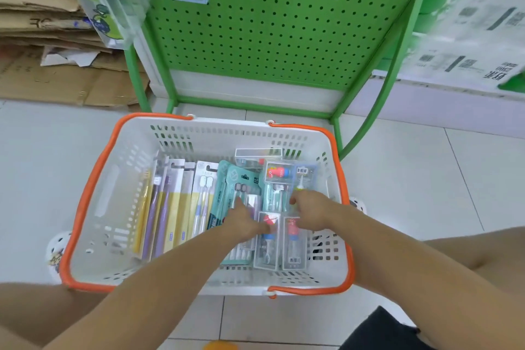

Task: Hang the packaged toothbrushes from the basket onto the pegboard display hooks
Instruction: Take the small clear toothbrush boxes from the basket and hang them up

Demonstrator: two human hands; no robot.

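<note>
Resting on pale floor tiles [426, 179] — basket [113, 167]; both hands' [244, 221] [311, 209] grips unclear.

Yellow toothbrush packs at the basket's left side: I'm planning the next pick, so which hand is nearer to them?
Left. The left hand lies on the teal packs beside the yellow toothbrush packs; the right hand is farther off, over the clear boxes.

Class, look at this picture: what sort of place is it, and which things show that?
Probably a shop: a green pegboard display stand with packets hanging, a shopping basket of packaged toothbrushes, and flattened cardboard boxes piled beside it.
</note>
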